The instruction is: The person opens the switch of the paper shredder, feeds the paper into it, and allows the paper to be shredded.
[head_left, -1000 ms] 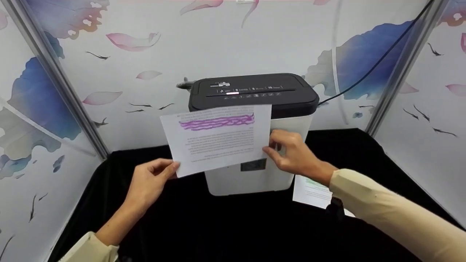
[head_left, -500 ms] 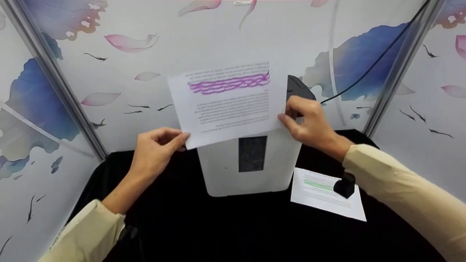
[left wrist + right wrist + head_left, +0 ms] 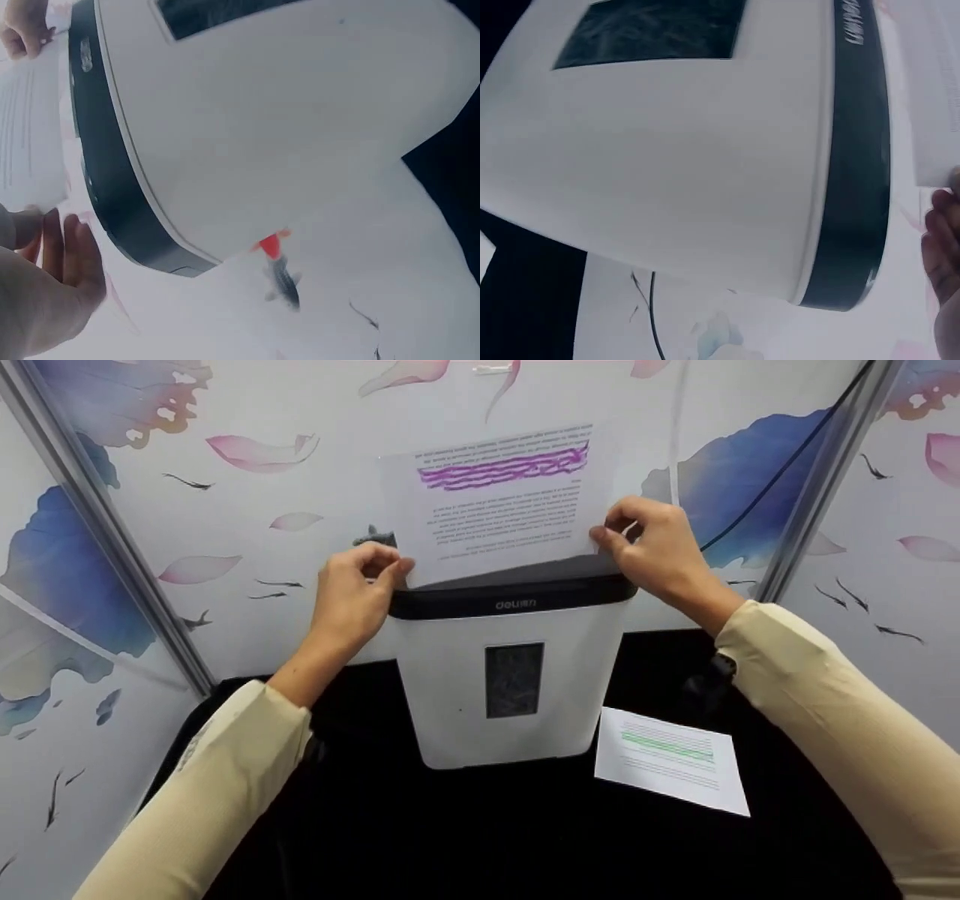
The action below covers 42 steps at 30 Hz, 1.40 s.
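Note:
A printed sheet of paper (image 3: pixel 495 517) with a purple scribble across its upper lines is held up between both hands. My left hand (image 3: pixel 356 592) pinches its lower left corner between thumb and fingers. At the lower right edge, my right hand (image 3: pixel 660 544) pinches the sheet the same way. Behind and below it stands a white paper shredder (image 3: pixel 442 682) with a black top, which the sheet largely covers in the head view. Both wrist views show the sheet above the shredder's black lid (image 3: pixel 112 165), with a gap between them.
A second sheet with green marking (image 3: pixel 667 765) lies on the black cloth (image 3: pixel 487 832) to the shredder's right. A black cable (image 3: pixel 787 457) runs up along the right side. Patterned panels (image 3: pixel 262 510) enclose the back and sides.
Both hands have raised the purple-marked sheet and carried it slightly right, from in front of the shredder's body to above its lid. The green-marked sheet is now fully uncovered.

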Available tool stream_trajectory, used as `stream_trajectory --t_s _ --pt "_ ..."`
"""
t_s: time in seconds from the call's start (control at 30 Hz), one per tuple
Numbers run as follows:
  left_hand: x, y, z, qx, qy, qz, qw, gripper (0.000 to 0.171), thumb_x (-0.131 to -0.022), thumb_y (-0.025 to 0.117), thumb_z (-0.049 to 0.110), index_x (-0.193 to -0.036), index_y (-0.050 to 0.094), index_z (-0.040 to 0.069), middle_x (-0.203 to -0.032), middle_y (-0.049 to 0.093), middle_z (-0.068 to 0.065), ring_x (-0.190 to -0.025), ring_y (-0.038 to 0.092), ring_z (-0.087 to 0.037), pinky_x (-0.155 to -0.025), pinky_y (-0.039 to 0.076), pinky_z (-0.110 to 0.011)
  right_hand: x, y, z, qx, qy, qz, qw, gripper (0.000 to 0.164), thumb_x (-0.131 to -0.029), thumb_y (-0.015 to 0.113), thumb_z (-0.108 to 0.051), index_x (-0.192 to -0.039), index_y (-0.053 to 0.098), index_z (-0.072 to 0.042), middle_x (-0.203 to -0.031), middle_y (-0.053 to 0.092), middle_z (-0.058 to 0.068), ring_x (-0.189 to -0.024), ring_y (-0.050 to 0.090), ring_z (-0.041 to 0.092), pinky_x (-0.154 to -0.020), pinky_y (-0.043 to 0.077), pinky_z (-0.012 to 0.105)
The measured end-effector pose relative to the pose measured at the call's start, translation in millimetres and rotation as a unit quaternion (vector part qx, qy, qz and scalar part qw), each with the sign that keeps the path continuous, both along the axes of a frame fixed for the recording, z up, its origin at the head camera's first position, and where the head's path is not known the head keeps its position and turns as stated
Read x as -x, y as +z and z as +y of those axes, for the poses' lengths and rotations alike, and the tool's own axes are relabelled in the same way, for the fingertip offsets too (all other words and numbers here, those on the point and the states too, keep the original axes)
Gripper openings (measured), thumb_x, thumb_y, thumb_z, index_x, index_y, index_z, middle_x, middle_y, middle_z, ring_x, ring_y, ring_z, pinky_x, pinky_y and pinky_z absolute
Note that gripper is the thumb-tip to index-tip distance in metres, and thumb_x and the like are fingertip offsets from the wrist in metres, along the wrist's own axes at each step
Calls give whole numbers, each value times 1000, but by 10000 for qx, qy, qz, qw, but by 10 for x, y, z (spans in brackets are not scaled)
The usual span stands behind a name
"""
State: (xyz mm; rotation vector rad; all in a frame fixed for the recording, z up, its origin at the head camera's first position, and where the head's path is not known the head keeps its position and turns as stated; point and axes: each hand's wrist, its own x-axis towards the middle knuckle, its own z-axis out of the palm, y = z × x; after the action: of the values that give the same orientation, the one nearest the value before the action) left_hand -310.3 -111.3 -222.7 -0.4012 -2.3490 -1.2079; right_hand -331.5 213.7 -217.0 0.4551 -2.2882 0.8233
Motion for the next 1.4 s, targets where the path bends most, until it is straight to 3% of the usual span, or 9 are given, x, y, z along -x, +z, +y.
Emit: stream_trajectory --t_s 0.27,0.57,1.0,1.23,1.4 --pt "282 105 119 107 537 -136 9984 22 -87 63 27 -97 70 9 -93 69 -8 -85 58 -16 -73 44 -27 138 126 -29 30 -547 -766 9956 19 -87 63 -25 -88 67 -7 -88 66 7 -82 53 13 -66 39 24" --pt "449 106 188 306 893 -227 9953 20 -88 62 25 -98 71 9 -92 68 -7 -79 54 -14 -67 41 -23 240 147 -49 -156 -775 -1255 9889 21 -87 63 -25 -94 68 -6 -93 65 10 -85 51 19 -71 39 27" --pt "503 -39 243 453 1018 -253 9934 18 -85 65 23 -97 73 12 -96 71 -6 -89 63 -17 -80 47 -30 305 18 -44 -306 -894 -1317 9868 18 -87 63 -22 -87 69 -4 -87 64 12 -80 51 22 -69 38 30" --pt "492 -17 241 657 1150 -513 9899 19 -84 66 28 -97 73 16 -101 71 0 -105 59 -16 -89 43 -35 327 15 -38 -365 -887 -1551 9832 20 -87 62 -20 -91 69 -2 -90 63 14 -85 52 24 -74 42 34" --pt "502 21 268 366 1019 -619 9922 25 -84 66 32 -103 71 16 -102 70 -1 -99 60 -13 -84 47 -30 335 27 -29 -436 -844 -1620 9822 20 -87 62 -19 -91 70 -1 -91 62 15 -87 51 24 -77 41 35"
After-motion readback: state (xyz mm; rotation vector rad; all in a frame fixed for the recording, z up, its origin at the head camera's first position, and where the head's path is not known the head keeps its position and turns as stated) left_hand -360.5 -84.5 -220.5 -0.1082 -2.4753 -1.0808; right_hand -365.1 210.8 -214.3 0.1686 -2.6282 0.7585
